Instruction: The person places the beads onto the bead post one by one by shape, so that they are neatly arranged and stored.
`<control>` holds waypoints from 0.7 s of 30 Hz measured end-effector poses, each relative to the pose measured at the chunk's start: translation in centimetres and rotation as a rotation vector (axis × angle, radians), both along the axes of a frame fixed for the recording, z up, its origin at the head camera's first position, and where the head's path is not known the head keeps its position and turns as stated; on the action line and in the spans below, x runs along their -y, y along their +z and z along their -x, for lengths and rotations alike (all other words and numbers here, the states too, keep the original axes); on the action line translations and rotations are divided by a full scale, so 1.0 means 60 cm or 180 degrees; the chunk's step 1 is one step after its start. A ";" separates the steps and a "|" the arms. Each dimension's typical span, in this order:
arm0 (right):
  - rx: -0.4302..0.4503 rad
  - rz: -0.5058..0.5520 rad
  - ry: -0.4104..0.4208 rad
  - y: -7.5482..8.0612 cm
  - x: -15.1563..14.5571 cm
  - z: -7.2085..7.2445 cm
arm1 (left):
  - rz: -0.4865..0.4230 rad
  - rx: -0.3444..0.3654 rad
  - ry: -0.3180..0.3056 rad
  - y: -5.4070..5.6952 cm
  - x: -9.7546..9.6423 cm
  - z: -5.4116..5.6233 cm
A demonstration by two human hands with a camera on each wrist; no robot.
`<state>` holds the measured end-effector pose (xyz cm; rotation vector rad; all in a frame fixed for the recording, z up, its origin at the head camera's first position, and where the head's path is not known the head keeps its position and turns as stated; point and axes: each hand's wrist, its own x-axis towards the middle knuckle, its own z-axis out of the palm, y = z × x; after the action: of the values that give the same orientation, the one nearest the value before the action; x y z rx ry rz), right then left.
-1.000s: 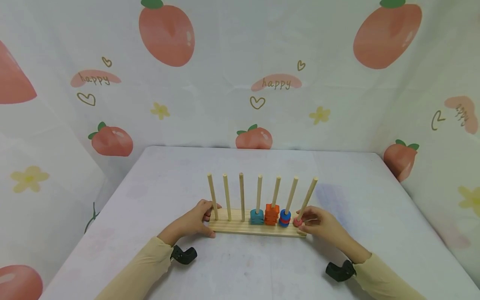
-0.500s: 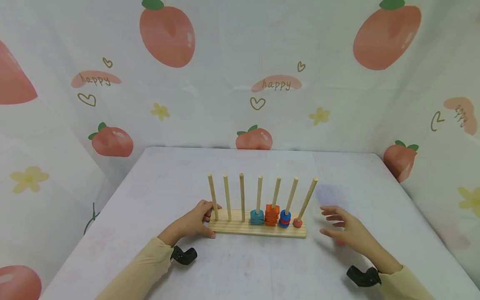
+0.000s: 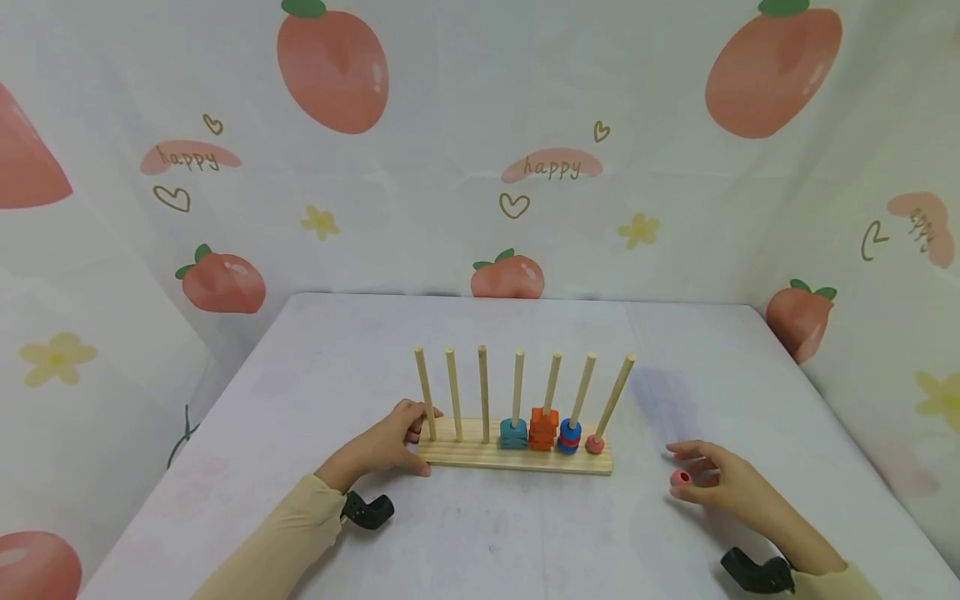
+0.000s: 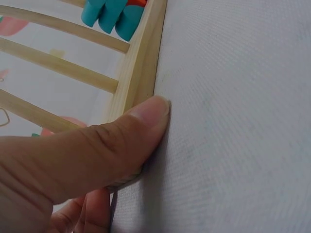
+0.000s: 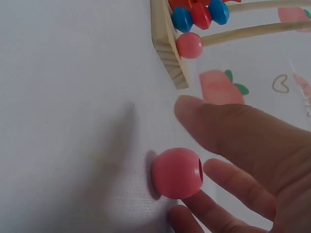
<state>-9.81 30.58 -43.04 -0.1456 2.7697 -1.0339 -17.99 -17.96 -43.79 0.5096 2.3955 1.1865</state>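
My left hand point(image 3: 386, 442) grips the left end of a wooden peg board point(image 3: 517, 459), its thumb along the front edge in the left wrist view. Teal beads point(image 3: 513, 434), orange beads point(image 3: 543, 430), blue and red beads point(image 3: 569, 437) and one pink bead point(image 3: 595, 445) sit on the four right-hand pegs. To the right, a loose pink bead point(image 5: 176, 173) rests on the table, its hole facing sideways. Around it my right hand point(image 3: 731, 487) spreads, thumb apart from the bead in the right wrist view. Whether the far fingers touch it, I cannot tell.
The three left pegs, including the middle one point(image 3: 454, 396), carry no beads. A white cloth covers the table point(image 3: 480, 533). Behind it hangs a fruit-print curtain point(image 3: 435, 192). A dark cord point(image 3: 184, 433) shows past the left table edge.
My right hand has let go of the pink bead on the rightmost peg and moved right and nearer, down to the loose pink bead. The left hand and board have stayed put.
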 end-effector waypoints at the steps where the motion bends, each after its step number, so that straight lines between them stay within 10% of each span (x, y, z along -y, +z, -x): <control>1: 0.0038 -0.0002 0.0004 -0.001 0.000 0.000 | -0.0002 -0.0003 -0.0001 0.000 0.000 0.000; 21: 0.0087 0.0016 0.0119 0.012 0.018 0.014 | -0.0022 -0.0017 -0.0018 -0.002 0.001 0.000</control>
<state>-10.66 29.52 -42.33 -0.1816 2.7295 -1.0261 -18.02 -18.01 -43.90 0.5219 2.3936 1.1931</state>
